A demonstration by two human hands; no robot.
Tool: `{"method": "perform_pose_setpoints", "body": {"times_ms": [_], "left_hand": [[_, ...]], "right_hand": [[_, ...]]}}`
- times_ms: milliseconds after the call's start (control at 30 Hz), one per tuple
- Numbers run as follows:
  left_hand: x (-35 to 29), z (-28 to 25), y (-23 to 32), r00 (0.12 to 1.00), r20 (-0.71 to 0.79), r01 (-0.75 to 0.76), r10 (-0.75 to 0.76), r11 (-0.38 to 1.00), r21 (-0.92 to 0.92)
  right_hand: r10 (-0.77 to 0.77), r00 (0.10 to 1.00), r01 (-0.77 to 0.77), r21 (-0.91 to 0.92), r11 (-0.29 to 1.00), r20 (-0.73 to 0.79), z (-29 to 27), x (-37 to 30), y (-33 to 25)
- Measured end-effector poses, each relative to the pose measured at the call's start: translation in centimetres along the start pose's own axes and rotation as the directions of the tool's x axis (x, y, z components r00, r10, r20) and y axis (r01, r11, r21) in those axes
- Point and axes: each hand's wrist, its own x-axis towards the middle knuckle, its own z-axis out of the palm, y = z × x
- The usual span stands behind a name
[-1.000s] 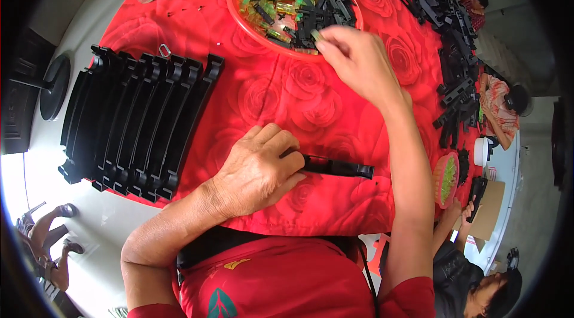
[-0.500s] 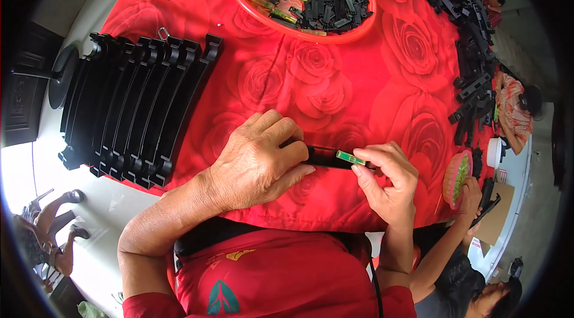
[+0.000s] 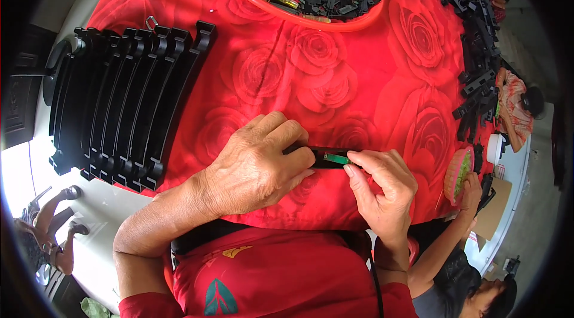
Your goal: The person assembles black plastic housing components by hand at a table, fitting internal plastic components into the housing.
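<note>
My left hand [image 3: 263,165] is closed around the left end of a slim black plastic bar [image 3: 323,164], which lies crosswise close to the table's near edge. Thumb and forefinger of my right hand [image 3: 385,189] pinch a small green see-through vial [image 3: 336,158] by its right end. The vial lies along the top of the bar; whether it sits inside a slot cannot be made out. My left fingers cover much of the bar, and my right hand hides its far end.
Long black plastic rails [image 3: 128,106] stand side by side at left. A red basin [image 3: 287,18] of yellow-green vials and black pieces is at the far side. Black parts [image 3: 478,94] line the right edge. A co-worker's hand [image 3: 471,193] is at a pink basket [image 3: 452,177].
My right hand has brought the green vial slightly left and turned it closer in line with the black bar. My left hand keeps its hold. The whole view has shifted a little.
</note>
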Motion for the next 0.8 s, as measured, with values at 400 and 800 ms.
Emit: {"method": "perform_pose_setpoints", "body": {"times_ms": [400, 800], "left_hand": [[-0.4, 0.0, -0.2, 0.999, 0.031, 0.019, -0.019, 0.999, -0.029], [-0.3, -0.2, 0.0, 0.999, 0.037, 0.041, -0.039, 0.998, -0.057]], "right_hand": [[0.283, 0.959, -0.281, 0.139, 0.950, 0.005, 0.2, 0.3, -1.1], [0.296, 0.955, -0.290, 0.165, 0.943, -0.013, 0.6, 0.6, -0.9]]}}
